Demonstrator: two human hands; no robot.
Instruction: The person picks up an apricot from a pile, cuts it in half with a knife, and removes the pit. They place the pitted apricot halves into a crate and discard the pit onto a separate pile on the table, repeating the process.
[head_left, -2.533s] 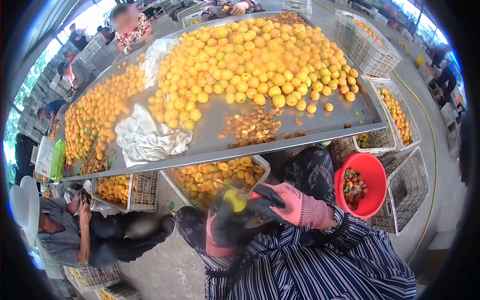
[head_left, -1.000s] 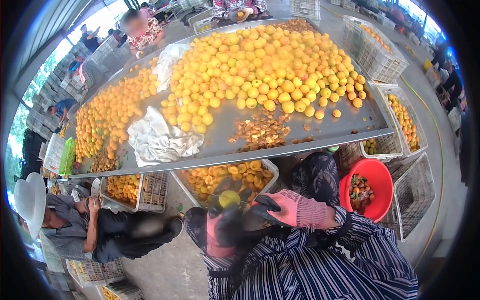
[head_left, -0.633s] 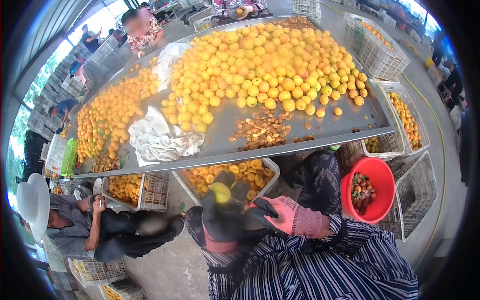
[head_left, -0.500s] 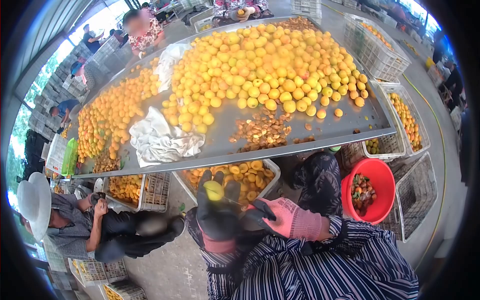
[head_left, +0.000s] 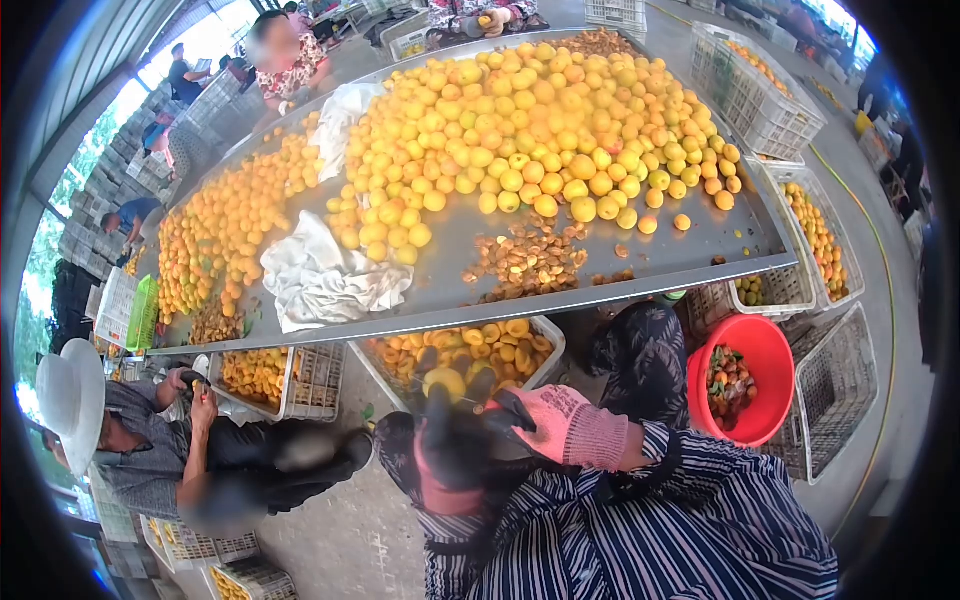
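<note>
My left hand, in a black-coated pink glove, is closed around a yellow apricot and blurred by motion. Close beside it, my right hand wears a matching glove with its fingers curled. From that hand a thin, blade-like tool points toward the apricot; its handle is hidden in the grip. Both hands are at the near edge of a crate of apricot halves, below the rim of a metal table.
Whole apricots are heaped on the table, with brown scraps and white cloths among them. A red bucket holding scraps stands right, near an open crate. A person in a hat sits at left.
My left hand has lowered slightly and moved right with the apricot, nearer my right hand. The view has shifted a little.
</note>
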